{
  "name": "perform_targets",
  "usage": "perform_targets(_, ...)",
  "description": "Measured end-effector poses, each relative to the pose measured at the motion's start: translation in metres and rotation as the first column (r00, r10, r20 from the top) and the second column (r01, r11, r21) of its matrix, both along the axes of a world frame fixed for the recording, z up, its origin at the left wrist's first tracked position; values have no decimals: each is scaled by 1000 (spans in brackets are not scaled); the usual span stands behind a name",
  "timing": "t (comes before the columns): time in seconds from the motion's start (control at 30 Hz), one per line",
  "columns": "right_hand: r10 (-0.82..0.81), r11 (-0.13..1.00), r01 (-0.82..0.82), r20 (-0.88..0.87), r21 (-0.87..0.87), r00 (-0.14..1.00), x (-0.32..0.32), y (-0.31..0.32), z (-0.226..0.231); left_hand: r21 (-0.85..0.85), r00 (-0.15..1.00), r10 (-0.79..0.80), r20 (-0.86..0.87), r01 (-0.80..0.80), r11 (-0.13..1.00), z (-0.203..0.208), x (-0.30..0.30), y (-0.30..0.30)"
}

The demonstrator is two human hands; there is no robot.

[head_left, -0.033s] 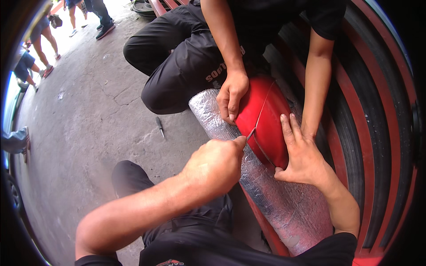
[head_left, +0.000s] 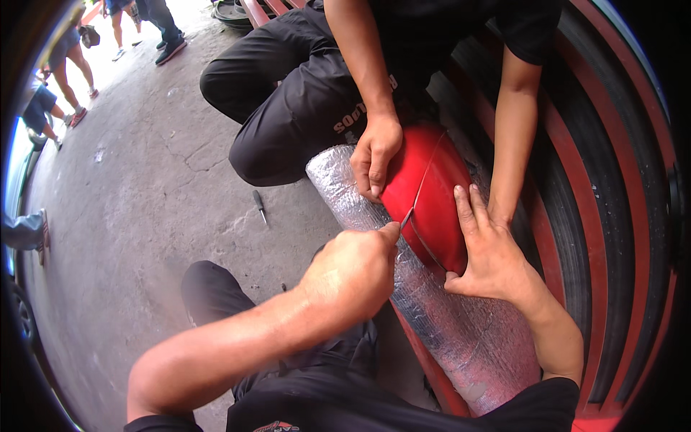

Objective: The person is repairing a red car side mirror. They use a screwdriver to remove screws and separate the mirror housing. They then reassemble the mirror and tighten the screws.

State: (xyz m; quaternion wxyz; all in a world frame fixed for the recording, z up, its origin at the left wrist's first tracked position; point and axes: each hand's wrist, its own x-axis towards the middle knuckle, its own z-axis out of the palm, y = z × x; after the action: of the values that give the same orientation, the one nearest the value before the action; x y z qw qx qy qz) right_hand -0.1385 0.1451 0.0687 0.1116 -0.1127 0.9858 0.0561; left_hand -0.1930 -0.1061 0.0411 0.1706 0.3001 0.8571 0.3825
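A glossy red rounded shell [head_left: 440,169] with a curved seam across it rests on a silver foil-covered roll [head_left: 425,288]. My left hand [head_left: 353,268] is closed in a fist around a thin metal pry tool [head_left: 407,217]. Its tip meets the seam, while the handle is hidden in my palm. On the shell's right side, my right hand [head_left: 493,253] lies with fingers spread, the thumb near the seam's lower end. Facing me, another person's hand [head_left: 377,155] grips the shell's upper left edge; that person's other hand is partly hidden behind my right fingers.
A red slatted bench [head_left: 568,237] with black strips curves along the right. A small screwdriver [head_left: 260,207] lies on the concrete floor [head_left: 144,209] to the left. The other person's bent knee [head_left: 270,155] is close to the roll. Several bystanders' legs [head_left: 72,65] show at upper left.
My left fist and forearm have shifted very slightly, with the tool tip still at the seam. My right hand and the other person's hands look almost unmoved.
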Motion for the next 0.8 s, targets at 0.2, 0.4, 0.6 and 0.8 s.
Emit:
perform_targets(0.2, -32, 999, 32, 22, -20, 999, -5, 1, 3, 121, 983, 168, 77, -176, 977, 1, 18, 14)
perform_targets(0.4, -8, 1000, 8, -5, -27, 1000, -4, 3, 0, 107, 988, 151, 44, -155, 982, -3, 15, 16)
perform_targets(0.6, 23, 997, -22, 11, -68, 1000, -4, 9, 0, -228, 967, -160, -199, 114, 967, 17, -14, -1)
perform_targets(0.8, 23, 1000, -23, 11, -21, 1000, -1, 7, 2, -445, 921, -312, -235, 184, 877, 30, -14, -2)
